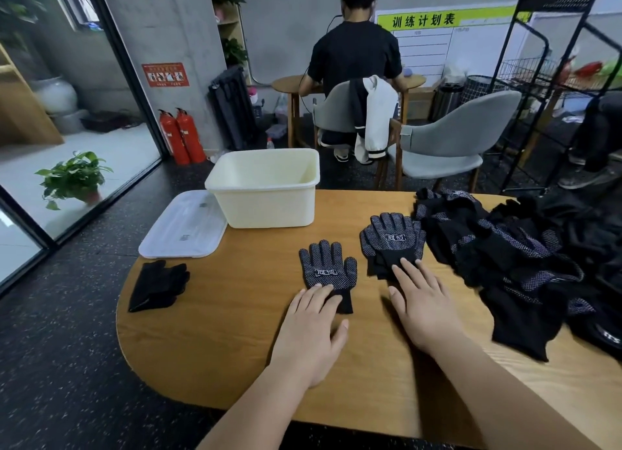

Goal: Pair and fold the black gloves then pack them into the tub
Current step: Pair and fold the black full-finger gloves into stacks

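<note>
A black dotted glove [325, 264] lies flat on the wooden table [235, 331], fingers pointing away from me. My left hand [311, 328] rests flat with its fingertips on this glove's cuff. To its right, a few dotted gloves [392, 241] lie stacked, and my right hand [422, 305] presses flat on their cuffs. A large heap of black gloves [511, 251] covers the table's right side. The cream tub [266, 187] stands with nothing visible inside at the far edge. One plain black pair [156, 284] lies at the left.
A clear lid [186, 227] lies beside the tub on the left. Behind the table stand grey chairs [444, 140], a seated person [353, 59] facing away, and a black wire rack [552, 79]. Fire extinguishers [181, 136] and a potted plant [74, 178] are on the floor to the left.
</note>
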Demonstrator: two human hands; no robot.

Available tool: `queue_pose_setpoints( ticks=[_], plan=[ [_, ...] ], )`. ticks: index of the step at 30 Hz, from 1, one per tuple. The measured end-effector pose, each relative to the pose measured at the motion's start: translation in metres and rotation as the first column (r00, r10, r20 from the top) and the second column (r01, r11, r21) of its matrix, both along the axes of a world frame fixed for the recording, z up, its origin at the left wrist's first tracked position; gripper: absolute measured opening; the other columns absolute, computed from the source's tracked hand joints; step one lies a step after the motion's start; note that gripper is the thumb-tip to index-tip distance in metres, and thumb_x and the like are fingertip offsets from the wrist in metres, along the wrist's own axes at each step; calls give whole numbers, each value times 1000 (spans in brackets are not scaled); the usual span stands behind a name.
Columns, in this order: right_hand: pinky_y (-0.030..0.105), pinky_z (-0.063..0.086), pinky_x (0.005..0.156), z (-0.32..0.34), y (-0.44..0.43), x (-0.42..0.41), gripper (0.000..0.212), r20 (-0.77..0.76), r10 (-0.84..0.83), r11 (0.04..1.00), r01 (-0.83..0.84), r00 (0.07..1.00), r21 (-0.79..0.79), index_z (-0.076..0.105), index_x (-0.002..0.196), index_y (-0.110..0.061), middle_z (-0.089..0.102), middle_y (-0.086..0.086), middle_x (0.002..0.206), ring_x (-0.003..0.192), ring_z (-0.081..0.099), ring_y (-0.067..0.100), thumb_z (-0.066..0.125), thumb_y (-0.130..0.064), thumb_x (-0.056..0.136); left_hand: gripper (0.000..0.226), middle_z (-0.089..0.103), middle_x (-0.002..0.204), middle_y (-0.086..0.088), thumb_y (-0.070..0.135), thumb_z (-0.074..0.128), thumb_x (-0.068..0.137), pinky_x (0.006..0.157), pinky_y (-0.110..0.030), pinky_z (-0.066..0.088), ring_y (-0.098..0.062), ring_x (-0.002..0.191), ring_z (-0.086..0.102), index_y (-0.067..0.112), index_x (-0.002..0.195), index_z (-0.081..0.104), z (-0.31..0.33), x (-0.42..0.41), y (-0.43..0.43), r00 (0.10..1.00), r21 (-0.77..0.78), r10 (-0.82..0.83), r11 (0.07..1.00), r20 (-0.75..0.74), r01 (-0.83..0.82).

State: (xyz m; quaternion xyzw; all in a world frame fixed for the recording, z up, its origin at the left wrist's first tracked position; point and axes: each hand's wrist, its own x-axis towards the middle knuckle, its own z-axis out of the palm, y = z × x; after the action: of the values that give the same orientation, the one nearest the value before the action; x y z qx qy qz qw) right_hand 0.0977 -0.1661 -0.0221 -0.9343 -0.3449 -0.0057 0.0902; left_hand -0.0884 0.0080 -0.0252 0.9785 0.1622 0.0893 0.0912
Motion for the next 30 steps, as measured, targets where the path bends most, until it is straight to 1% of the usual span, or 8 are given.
queue_pose_setpoints(
  ticks=[5,14,16,19,22,25,28,30],
  plan=[
    [41,9,131,-4,-3,0,71,19,43,999,-43,999,33,29,165,-31,6,-12,175,162,-6,15,5,-62,105,59,22,172,11,56,21,110,132,-36,4,-9,160,6,31,162,35,-2,-1,0,1000,-10,-3,1000,0,3],
    [40,10,131,-9,-3,3,79,43,57,998,-58,997,27,21,167,-22,6,-11,175,162,-7,15,1,-60,101,59,28,169,10,55,21,109,132,-36,8,-9,159,11,30,159,40,-2,-2,-1,1000,-6,1,1000,29,-1],
    [40,11,131,-7,-4,1,75,75,51,993,-59,996,99,20,167,-20,7,-9,176,162,-5,15,7,-56,103,59,30,169,10,55,21,108,132,-36,8,-9,159,13,30,158,41,-2,-2,-1,999,-5,-1,1000,39,1],
    [42,16,129,0,-9,-9,64,223,-4,952,-65,975,300,33,163,-12,25,0,172,161,12,20,30,-42,107,59,33,167,10,55,21,108,132,-36,8,-10,158,16,30,157,44,-3,-3,-1,999,-6,-1,1000,52,1],
    [49,31,123,2,-18,-24,52,439,16,905,-199,898,375,52,151,-6,47,8,160,152,38,29,47,-29,105,58,40,162,9,54,25,107,132,-36,12,-11,155,23,28,153,50,-4,-3,-1,997,-2,7,1000,81,-7],
    [50,44,110,-5,-30,-40,33,558,85,866,-338,826,369,72,127,-10,67,4,138,132,60,28,60,-25,100,54,49,152,8,51,32,107,129,-36,20,-13,149,32,26,148,55,-4,-3,-1,993,13,7,1000,116,-8],
    [42,53,94,-13,-41,-52,15,545,186,822,-434,817,369,78,97,-17,74,-5,108,107,68,21,69,-29,98,51,49,148,7,49,34,106,127,-37,25,-16,146,35,25,147,55,-3,-4,-2,991,9,-2,1000,135,1],
    [35,56,81,-15,-45,-60,18,492,245,821,-449,836,354,74,85,-22,70,-10,94,90,66,15,69,-33,99,51,45,155,6,49,34,107,127,-39,25,-16,149,33,28,149,53,-4,-4,-2,991,14,-19,1000,130,17]
  ],
)
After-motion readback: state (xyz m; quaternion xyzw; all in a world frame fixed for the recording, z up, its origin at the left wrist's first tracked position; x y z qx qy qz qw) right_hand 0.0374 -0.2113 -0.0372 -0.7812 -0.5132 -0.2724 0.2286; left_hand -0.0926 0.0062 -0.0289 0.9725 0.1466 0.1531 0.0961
